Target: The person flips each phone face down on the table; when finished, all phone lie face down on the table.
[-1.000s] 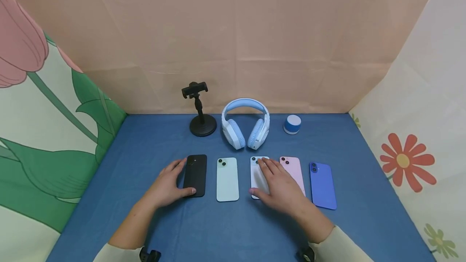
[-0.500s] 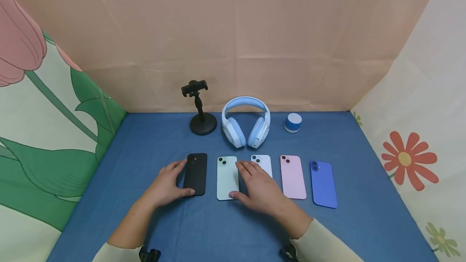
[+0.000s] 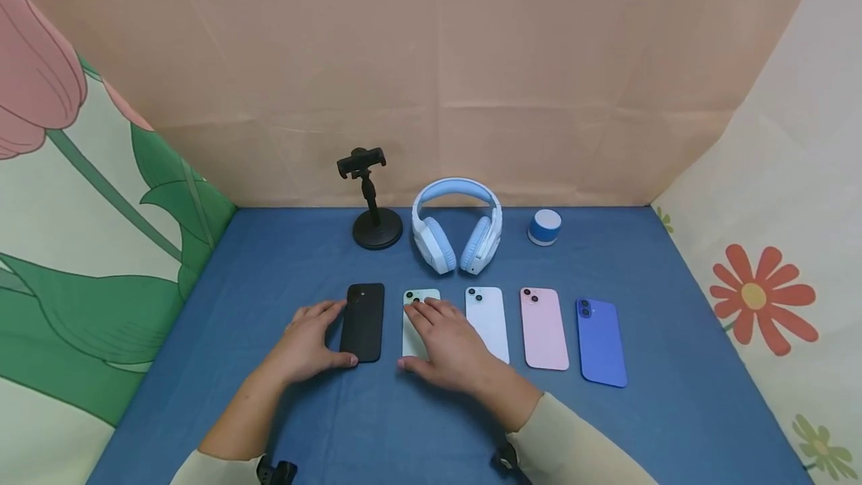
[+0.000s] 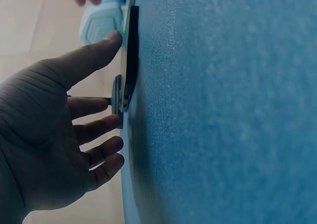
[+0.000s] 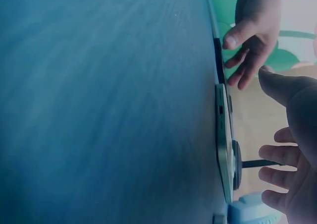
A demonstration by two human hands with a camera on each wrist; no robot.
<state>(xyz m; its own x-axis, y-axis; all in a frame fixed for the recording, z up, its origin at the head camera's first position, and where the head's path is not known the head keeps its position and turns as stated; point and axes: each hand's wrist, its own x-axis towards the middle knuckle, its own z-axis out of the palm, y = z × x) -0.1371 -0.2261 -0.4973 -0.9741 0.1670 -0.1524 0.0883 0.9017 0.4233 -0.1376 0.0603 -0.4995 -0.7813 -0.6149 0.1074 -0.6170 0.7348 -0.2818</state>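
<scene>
Five phones would exceed my count, so several phones lie face down in a row on the blue cloth. My left hand is at the left side of the black phone, thumb by its lower corner. In the left wrist view its fingers are spread and relaxed beside the phone's edge. My right hand hovers over the pale green phone, covering part of it. The right wrist view shows a gap between those loosely extended fingers and the phone. The white phone lies just right of that hand.
Further right lie a pink phone and a blue phone. Behind the row stand a black phone stand, light blue headphones and a small blue-and-white round container. A beige backdrop rises at the table's back.
My right hand has moved left, from over the white and pink phones, past the white one, to over the pale green one. My left hand has stayed by the black phone.
</scene>
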